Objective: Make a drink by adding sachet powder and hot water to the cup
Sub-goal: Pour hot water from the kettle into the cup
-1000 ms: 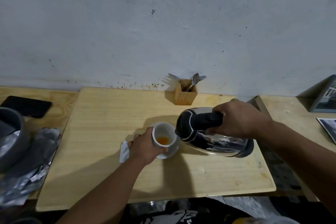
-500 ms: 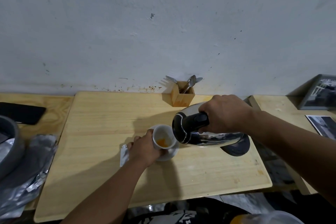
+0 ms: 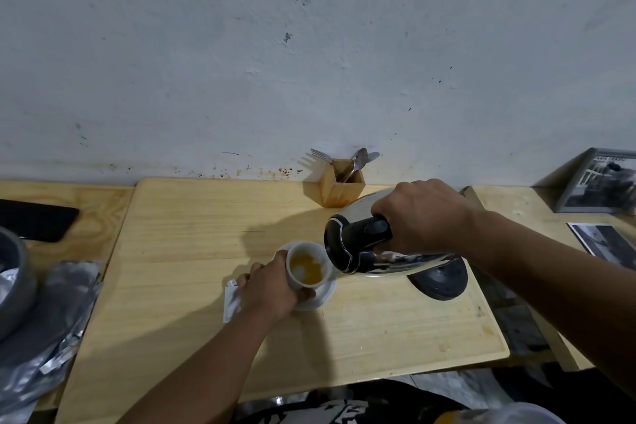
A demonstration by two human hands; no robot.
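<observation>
A small white cup (image 3: 295, 277) stands on a white saucer (image 3: 323, 294) in the middle of the pale wooden table (image 3: 192, 234). Orange liquid and powder lie inside the cup. My left hand (image 3: 270, 287) wraps around the cup's left side. My right hand (image 3: 418, 215) grips the black handle of a steel kettle (image 3: 389, 260), which is tipped almost flat with its black lid end right over the cup's rim. A torn white sachet (image 3: 231, 299) lies on the table just left of my left hand, partly hidden by it.
A wooden holder (image 3: 340, 186) with a fork and spoons stands by the wall. A black phone (image 3: 34, 220), a grey pot (image 3: 13, 272) and silver foil bags (image 3: 51, 330) lie at the left. A framed picture (image 3: 599, 188) and a photo (image 3: 605, 244) sit at the right.
The kettle has tipped further over, its base now raised and turned toward me. The orange pool in the cup has grown. My left hand stays on the cup.
</observation>
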